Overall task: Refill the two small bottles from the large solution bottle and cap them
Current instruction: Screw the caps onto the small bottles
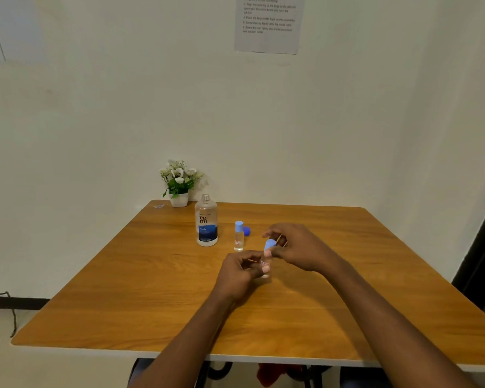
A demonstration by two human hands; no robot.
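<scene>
The large solution bottle [206, 222] stands uncapped at the back middle of the wooden table [123, 289]. Its dark blue cap [246, 230] lies behind a small clear bottle [239, 237], which stands upright with a light blue cap on. My left hand [241, 273] grips the second small bottle [265, 266] near the table's centre. My right hand [294, 245] pinches that bottle's light blue cap [269, 244], which sits on top of it. Fingers hide most of this bottle.
A small white pot of artificial flowers [178, 182] stands at the table's back left corner against the wall. A printed instruction sheet [268, 22] hangs on the wall above. A dark cable [11, 315] runs along the floor at left.
</scene>
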